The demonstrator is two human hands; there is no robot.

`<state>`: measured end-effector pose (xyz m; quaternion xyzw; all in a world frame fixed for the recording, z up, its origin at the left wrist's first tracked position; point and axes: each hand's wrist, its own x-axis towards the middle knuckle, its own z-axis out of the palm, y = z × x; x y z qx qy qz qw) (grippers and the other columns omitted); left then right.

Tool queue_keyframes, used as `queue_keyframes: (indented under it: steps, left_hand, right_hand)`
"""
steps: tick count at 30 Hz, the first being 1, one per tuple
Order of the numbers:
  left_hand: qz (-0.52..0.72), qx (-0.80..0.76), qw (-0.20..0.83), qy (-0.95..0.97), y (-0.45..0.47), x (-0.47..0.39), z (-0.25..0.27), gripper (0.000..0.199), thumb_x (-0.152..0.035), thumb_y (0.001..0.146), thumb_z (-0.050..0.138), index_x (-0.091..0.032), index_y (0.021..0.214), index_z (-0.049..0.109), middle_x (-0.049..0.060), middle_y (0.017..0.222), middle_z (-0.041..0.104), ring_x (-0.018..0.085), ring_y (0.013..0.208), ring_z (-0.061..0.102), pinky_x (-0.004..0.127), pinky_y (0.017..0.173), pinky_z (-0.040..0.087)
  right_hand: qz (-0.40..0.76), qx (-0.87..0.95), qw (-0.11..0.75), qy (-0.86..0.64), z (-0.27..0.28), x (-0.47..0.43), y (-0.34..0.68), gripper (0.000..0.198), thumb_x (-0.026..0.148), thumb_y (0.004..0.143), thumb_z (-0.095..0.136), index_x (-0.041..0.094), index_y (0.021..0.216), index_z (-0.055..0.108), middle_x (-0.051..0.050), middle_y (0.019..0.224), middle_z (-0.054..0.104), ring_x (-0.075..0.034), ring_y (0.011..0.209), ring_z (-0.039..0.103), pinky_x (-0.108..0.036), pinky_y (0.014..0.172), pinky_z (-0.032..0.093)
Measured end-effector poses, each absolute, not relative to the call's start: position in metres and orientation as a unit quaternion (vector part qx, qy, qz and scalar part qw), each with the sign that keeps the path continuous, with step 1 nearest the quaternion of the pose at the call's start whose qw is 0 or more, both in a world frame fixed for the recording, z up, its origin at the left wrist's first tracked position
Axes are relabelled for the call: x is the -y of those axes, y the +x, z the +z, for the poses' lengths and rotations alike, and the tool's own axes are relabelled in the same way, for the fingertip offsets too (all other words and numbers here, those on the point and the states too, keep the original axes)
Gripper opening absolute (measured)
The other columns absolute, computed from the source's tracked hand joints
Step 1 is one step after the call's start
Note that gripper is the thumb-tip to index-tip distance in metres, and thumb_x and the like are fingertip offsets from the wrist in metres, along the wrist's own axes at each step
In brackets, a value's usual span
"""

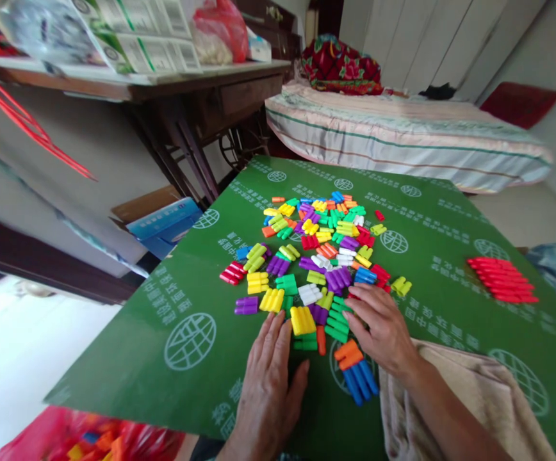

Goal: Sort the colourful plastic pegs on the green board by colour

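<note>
Many colored plastic building pieces, shaped like joined bullets, lie in a loose pile on the green board. My left hand (269, 368) rests palm down at the pile's near edge. Its fingers are stretched out, with the tips close to a yellow piece (302, 321) and another yellow piece (272, 300). On the other side, my right hand (382, 325) reaches over the pile with fingers apart, beside a long green piece (338, 320) and near a red piece (380, 275). Neither hand visibly holds anything. Between my hands and nearer me lies an orange piece (348, 355) against a blue piece (360, 382).
A red block row (503, 280) lies apart at the right of the green board (129, 365). A beige cloth (455, 390) covers its near right edge. Below left sits a red bag (42, 435) with more pieces. A wooden table (201, 89) and bed (403, 134) stand beyond.
</note>
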<state>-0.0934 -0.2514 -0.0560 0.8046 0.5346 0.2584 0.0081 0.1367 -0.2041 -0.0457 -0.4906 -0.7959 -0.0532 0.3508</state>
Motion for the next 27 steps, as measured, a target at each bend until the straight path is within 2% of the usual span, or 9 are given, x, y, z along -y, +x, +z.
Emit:
queue_keyframes:
  steps: [3,8,11,15,21,27]
  left_hand:
    - [0.268,-0.539,0.019,0.798,-0.093,0.251,-0.054,0.064,-0.025,0.085,0.052,-0.014,0.143,0.027,0.013,0.14,0.046,0.025,0.134,0.037,0.042,0.103,0.045]
    - [0.253,-0.514,-0.032,0.819,-0.096,0.247,-0.057,0.056,-0.026,0.085,0.051,-0.023,0.139,0.037,0.01,0.143,0.043,0.027,0.134,0.036,0.043,0.098,0.049]
    - [0.259,-0.498,-0.063,0.825,-0.1,0.243,-0.063,0.058,-0.03,0.085,0.052,-0.021,0.14,0.036,0.012,0.142,0.044,0.027,0.133,0.038,0.042,0.094,0.051]
    - [0.253,-0.488,-0.078,0.832,-0.103,0.238,-0.07,0.065,-0.034,0.084,0.054,-0.019,0.143,0.031,0.012,0.143,0.044,0.028,0.133,0.038,0.041,0.096,0.048]
    - [0.251,-0.471,-0.122,0.837,-0.106,0.235,-0.073,0.068,-0.037,0.083,0.054,-0.019,0.144,0.03,0.01,0.139,0.049,0.026,0.132,0.04,0.037,0.093,0.049]
    - [0.242,-0.469,-0.141,0.838,-0.106,0.233,-0.073,0.068,-0.036,0.082,0.054,-0.017,0.143,0.031,0.009,0.138,0.051,0.026,0.13,0.042,0.037,0.091,0.05]
  right_hand:
    - [-0.024,0.818,0.339,-0.464,-0.037,0.209,0.133,0.014,0.018,0.085,0.057,0.018,0.094,0.067,-0.011,0.113,0.065,-0.025,0.116,0.054,-0.047,0.095,0.048]
    - [0.013,0.84,0.264,-0.474,-0.02,0.227,0.127,0.008,0.022,0.084,0.06,0.019,0.087,0.067,-0.011,0.123,0.06,-0.028,0.124,0.046,-0.049,0.101,0.043]
    - [0.039,0.839,0.211,-0.499,-0.015,0.238,0.125,0.008,0.024,0.084,0.06,0.021,0.087,0.066,-0.008,0.128,0.059,-0.026,0.128,0.043,-0.046,0.104,0.041]
    - [0.066,0.832,0.164,-0.526,-0.013,0.245,0.126,0.011,0.027,0.086,0.058,0.024,0.094,0.066,-0.005,0.131,0.057,-0.024,0.13,0.041,-0.042,0.106,0.039]
    - [0.088,0.819,0.145,-0.548,-0.016,0.246,0.129,0.012,0.03,0.088,0.055,0.024,0.088,0.066,-0.004,0.13,0.058,-0.022,0.13,0.042,-0.039,0.108,0.037]
    - [0.114,0.808,0.138,-0.561,-0.017,0.251,0.131,0.015,0.031,0.09,0.053,0.025,0.094,0.066,-0.002,0.136,0.053,-0.021,0.133,0.038,-0.039,0.111,0.031]
